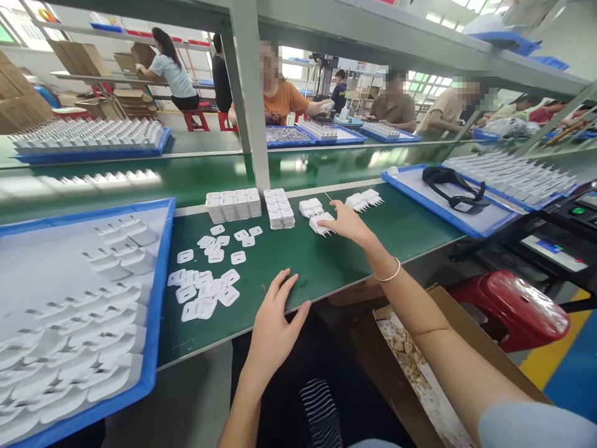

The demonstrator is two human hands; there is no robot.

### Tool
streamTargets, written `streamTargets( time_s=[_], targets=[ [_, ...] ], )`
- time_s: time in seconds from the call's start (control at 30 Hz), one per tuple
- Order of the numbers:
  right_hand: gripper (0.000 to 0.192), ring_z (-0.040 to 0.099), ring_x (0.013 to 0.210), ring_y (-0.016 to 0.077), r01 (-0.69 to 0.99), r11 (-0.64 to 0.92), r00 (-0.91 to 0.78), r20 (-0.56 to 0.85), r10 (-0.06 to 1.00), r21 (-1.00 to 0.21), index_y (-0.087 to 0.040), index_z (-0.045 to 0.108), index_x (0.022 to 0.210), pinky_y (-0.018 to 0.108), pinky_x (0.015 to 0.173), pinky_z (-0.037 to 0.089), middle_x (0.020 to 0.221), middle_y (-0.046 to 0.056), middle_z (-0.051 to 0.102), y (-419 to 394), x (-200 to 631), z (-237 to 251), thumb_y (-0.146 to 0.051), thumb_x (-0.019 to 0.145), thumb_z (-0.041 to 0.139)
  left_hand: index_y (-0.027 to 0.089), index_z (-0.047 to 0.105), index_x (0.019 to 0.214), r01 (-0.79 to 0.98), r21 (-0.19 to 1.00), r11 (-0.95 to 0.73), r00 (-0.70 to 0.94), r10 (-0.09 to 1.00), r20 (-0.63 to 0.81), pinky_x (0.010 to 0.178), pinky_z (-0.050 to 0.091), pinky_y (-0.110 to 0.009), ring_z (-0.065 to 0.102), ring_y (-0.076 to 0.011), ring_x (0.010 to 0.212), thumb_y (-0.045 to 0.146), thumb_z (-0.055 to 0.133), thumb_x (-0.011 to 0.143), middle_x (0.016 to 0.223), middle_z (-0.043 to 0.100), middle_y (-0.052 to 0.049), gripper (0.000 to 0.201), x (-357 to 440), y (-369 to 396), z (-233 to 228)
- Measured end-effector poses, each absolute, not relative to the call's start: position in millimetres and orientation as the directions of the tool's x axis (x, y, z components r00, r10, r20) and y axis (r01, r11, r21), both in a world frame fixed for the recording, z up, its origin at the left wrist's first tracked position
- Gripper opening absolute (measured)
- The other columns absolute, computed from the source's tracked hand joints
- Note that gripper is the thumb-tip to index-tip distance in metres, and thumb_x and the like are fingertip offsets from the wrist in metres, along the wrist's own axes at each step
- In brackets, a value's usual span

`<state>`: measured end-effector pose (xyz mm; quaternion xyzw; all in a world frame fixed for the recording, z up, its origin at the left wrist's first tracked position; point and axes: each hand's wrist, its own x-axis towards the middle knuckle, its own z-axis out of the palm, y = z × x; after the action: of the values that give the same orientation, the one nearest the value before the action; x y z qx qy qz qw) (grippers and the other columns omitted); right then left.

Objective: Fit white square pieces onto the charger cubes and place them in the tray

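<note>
My left hand (275,333) hovers at the bench's front edge, palm down, fingers spread, holding nothing. Farther over the bench, my right hand (349,224) has its thumb and fingers at a white plug adapter (321,225) with metal pins; the grip is partly hidden. Directly behind it are more white plug adapters (310,206), and another small group of adapters (364,199) lies to the right. Left of my right hand stand stacks of white square covers (233,208) and a narrower stack of covers (280,211). Loose flat covers (205,289) are scattered nearer my left hand.
A blue-rimmed tray (163,274) of upright adapters is at left. At right, another blue tray (405,193) carries a black headband device (454,190). A metal post (254,93) rises behind the stacks. A red stool (517,311) and a cardboard box (420,367) sit below.
</note>
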<state>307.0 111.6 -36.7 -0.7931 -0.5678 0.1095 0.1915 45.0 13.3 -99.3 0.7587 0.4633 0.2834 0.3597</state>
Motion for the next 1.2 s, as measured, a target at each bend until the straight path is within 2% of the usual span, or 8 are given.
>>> streamTargets(
  time_s=[0.1, 0.23, 0.37, 0.47, 0.67, 0.83, 0.97, 1.2],
  targets=[
    [0.077, 0.056, 0.131, 0.0355, 0.869, -0.292, 0.333, 0.037, 0.942, -0.399, -0.01, 0.045, 0.142, 0.041, 0.103, 0.046, 0.141, 0.023, 0.059, 123, 300, -43, -0.056, 0.086, 0.07, 0.032, 0.055, 0.14, 0.52, 0.791, -0.321, 0.406, 0.908, 0.102, 0.116, 0.046, -0.05, 0.048, -0.0309, 0.145, 0.048, 0.055, 0.098, 0.162, 0.041, -0.004, 0.045, 47, 12, -101],
    [0.06, 0.063, 0.119, 0.0393, 0.877, -0.333, 0.366, 0.034, 0.93, -0.346, -0.009, 0.05, 0.131, 0.045, 0.095, 0.049, 0.126, 0.023, 0.065, 134, 286, -49, -0.042, 0.085, 0.07, 0.032, 0.054, 0.141, 0.542, 0.774, -0.328, 0.402, 0.91, 0.104, 0.116, 0.046, -0.049, 0.046, -0.0296, 0.146, 0.047, 0.055, 0.099, 0.162, 0.041, -0.003, 0.045, 47, 12, -101],
    [0.053, 0.064, 0.115, 0.0406, 0.881, -0.359, 0.385, 0.026, 0.923, -0.308, -0.009, 0.052, 0.127, 0.046, 0.091, 0.051, 0.124, 0.023, 0.065, 124, 282, -51, -0.035, 0.084, 0.067, 0.031, 0.054, 0.141, 0.558, 0.761, -0.331, 0.401, 0.91, 0.102, 0.115, 0.047, -0.048, 0.046, -0.0283, 0.146, 0.046, 0.053, 0.099, 0.162, 0.042, -0.002, 0.044, 48, 11, -100],
    [0.056, 0.063, 0.117, 0.0404, 0.883, -0.362, 0.383, 0.013, 0.924, -0.298, -0.009, 0.051, 0.13, 0.046, 0.093, 0.051, 0.127, 0.023, 0.064, 113, 283, -49, -0.039, 0.085, 0.068, 0.029, 0.056, 0.139, 0.577, 0.737, -0.352, 0.401, 0.908, 0.12, 0.115, 0.047, -0.05, 0.046, -0.0301, 0.146, 0.044, 0.054, 0.099, 0.16, 0.045, -0.004, 0.043, 50, 11, -100],
    [0.083, 0.057, 0.13, 0.0407, 0.881, -0.357, 0.379, 0.01, 0.925, -0.311, -0.004, 0.039, 0.144, 0.044, 0.099, 0.049, 0.141, 0.029, 0.057, 127, 284, -32, -0.057, 0.087, 0.069, 0.028, 0.058, 0.138, 0.583, 0.713, -0.39, 0.405, 0.9, 0.161, 0.115, 0.048, -0.051, 0.048, -0.0311, 0.145, 0.042, 0.056, 0.098, 0.158, 0.048, -0.005, 0.042, 52, 9, -103],
    [0.08, 0.063, 0.122, 0.0411, 0.865, -0.404, 0.408, -0.051, 0.912, -0.298, 0.002, 0.05, 0.133, 0.043, 0.095, 0.051, 0.13, 0.033, 0.063, 173, 281, -30, -0.041, 0.075, 0.084, 0.027, 0.057, 0.137, 0.578, 0.702, -0.416, 0.408, 0.893, 0.193, 0.114, 0.049, -0.048, 0.05, -0.0297, 0.143, 0.04, 0.057, 0.097, 0.157, 0.049, -0.006, 0.042, 52, 10, -105],
    [0.061, 0.067, 0.115, 0.0373, 0.859, -0.393, 0.398, -0.054, 0.916, -0.328, -0.002, 0.059, 0.121, 0.038, 0.089, 0.052, 0.122, 0.027, 0.068, 191, 285, -38, -0.027, 0.069, 0.083, 0.026, 0.057, 0.138, 0.577, 0.7, -0.42, 0.415, 0.889, 0.192, 0.115, 0.048, -0.047, 0.048, -0.0286, 0.145, 0.041, 0.057, 0.098, 0.157, 0.049, -0.005, 0.043, 51, 10, -106],
    [0.065, 0.064, 0.119, 0.0354, 0.763, -0.391, 0.466, 0.019, 0.885, -0.514, -0.004, 0.052, 0.131, 0.038, 0.094, 0.051, 0.129, 0.025, 0.065, 185, 299, -47, -0.036, 0.077, 0.07, 0.025, 0.058, 0.137, 0.571, 0.694, -0.44, 0.416, 0.883, 0.217, 0.118, 0.045, -0.05, 0.047, -0.0303, 0.145, 0.04, 0.058, 0.097, 0.155, 0.051, -0.006, 0.042, 53, 10, -108]
  ],
)
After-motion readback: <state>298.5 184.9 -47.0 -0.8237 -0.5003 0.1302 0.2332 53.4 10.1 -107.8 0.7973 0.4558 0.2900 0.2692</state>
